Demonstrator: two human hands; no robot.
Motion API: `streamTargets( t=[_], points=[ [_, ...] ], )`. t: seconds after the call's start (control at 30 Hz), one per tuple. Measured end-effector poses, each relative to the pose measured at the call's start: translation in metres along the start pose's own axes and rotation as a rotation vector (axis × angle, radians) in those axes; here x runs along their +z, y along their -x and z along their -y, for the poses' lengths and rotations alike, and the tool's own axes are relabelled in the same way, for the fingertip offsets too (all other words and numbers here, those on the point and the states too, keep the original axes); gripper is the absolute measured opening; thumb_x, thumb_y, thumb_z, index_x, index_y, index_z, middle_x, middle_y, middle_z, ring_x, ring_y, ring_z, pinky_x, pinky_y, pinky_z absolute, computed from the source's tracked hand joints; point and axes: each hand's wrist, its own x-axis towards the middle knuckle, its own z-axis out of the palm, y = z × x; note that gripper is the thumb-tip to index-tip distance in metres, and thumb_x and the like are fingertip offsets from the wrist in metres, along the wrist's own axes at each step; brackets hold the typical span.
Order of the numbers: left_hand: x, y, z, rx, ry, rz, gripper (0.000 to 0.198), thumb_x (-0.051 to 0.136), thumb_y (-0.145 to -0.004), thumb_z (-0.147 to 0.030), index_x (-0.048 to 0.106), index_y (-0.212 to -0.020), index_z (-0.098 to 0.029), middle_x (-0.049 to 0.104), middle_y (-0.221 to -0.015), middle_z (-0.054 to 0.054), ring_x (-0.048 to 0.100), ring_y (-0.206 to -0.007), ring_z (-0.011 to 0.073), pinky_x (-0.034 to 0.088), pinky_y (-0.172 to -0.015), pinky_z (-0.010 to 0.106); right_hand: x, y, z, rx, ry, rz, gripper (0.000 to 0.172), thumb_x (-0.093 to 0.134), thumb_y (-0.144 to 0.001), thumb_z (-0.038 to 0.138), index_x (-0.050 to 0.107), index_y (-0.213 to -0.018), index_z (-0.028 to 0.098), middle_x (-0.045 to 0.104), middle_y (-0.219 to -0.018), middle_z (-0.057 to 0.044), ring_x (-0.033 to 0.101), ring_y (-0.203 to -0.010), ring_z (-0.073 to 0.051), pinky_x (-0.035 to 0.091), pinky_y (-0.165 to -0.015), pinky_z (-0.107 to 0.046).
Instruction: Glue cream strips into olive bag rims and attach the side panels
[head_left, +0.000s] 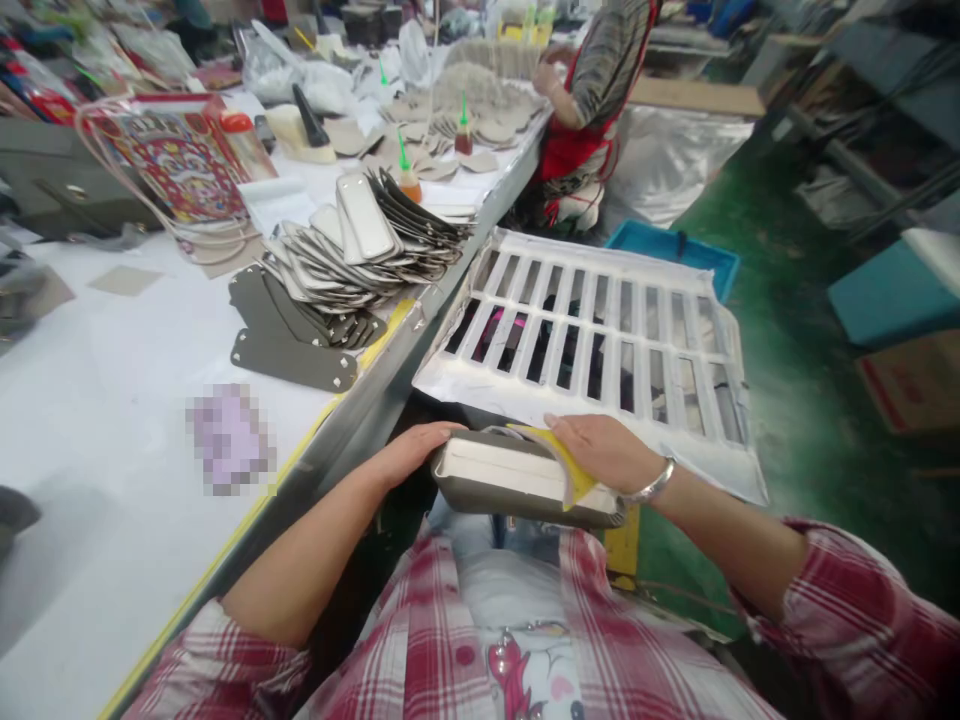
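An olive-grey bag (525, 508) with a cream-white long side facing up lies across my lap. My left hand (420, 447) grips its left end, with fingers over the far edge and partly hidden. On the right, my right hand (600, 450) is closed over a yellow piece with a pale grey edge (574, 470), pressed against the bag's right part. Whether that piece is a loose cloth or part of the bag, I cannot tell. A white slatted rack (491, 390) stands just beyond both hands.
On the white table (112, 400) at left lie olive-grey straps with metal studs (292, 355), a pile of white-backed pieces (364, 225) and a blurred-out lilac object (231, 435). Green-tipped glue bottles (409, 180) stand behind. A co-worker (592, 110) sits ahead, near a blue tray (675, 250).
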Motion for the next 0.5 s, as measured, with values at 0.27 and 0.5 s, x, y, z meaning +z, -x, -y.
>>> streamTargets(
  t=[0.27, 0.5],
  points=[
    [0.018, -0.007, 0.003, -0.05, 0.187, -0.005, 0.041, 0.057, -0.075, -0.038, 0.063, -0.105, -0.011, 0.065, -0.093, 0.01, 0.057, -0.083, 0.0201, 0.041, -0.078, 0.031, 0.029, 0.068, 0.018, 0.02, -0.4, -0.383, 0.057, 0.016, -0.093, 0.048, 0.05, -0.059, 0.017, 0.056, -0.058, -0.004, 0.053, -0.056, -0.015, 0.043, -0.058, -0.027],
    [0.02, -0.002, -0.011, 0.038, 0.072, -0.122, 0.03, 0.058, -0.067, -0.025, 0.068, -0.092, -0.01, 0.066, -0.082, 0.008, 0.058, -0.08, 0.0194, 0.043, -0.079, 0.033, 0.055, 0.08, -0.017, -0.46, 0.124, -0.5, 0.035, 0.034, -0.086, 0.032, 0.065, -0.094, 0.018, 0.068, -0.088, -0.011, 0.065, -0.078, -0.021, 0.053, -0.069, -0.029]
  ],
)
